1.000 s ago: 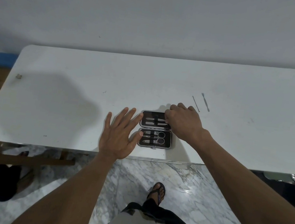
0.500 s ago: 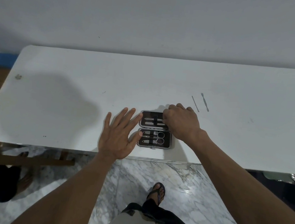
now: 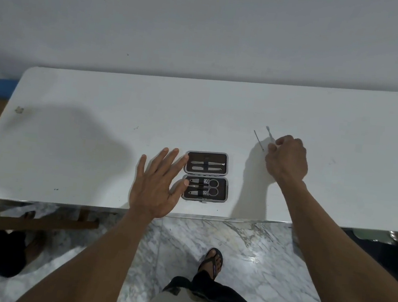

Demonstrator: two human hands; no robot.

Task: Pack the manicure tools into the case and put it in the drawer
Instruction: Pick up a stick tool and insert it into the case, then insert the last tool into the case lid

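Observation:
The manicure case [image 3: 205, 176] lies open on the white table [image 3: 97, 119], near its front edge. Its far half holds slim metal tools under a strap, its near half scissors and clippers. My left hand [image 3: 158, 186] lies flat with spread fingers, fingertips touching the case's left side. Two loose tools lie to the right: a thin metal stick [image 3: 258, 140] and a spoon-tipped pusher [image 3: 269, 133]. My right hand [image 3: 287, 158] is curled over the pusher's near end, thumb and fingers pinching it. The pusher still rests on or just above the table.
A small scrap [image 3: 19, 109] lies at the table's far left. A wall stands behind the table. Below the front edge are a marble floor, my sandalled foot [image 3: 213, 259] and a wooden frame [image 3: 36, 221] at the left.
My right hand has left the case's far half and moved right to the loose tools, closing on the pusher. The left hand and the case stay put.

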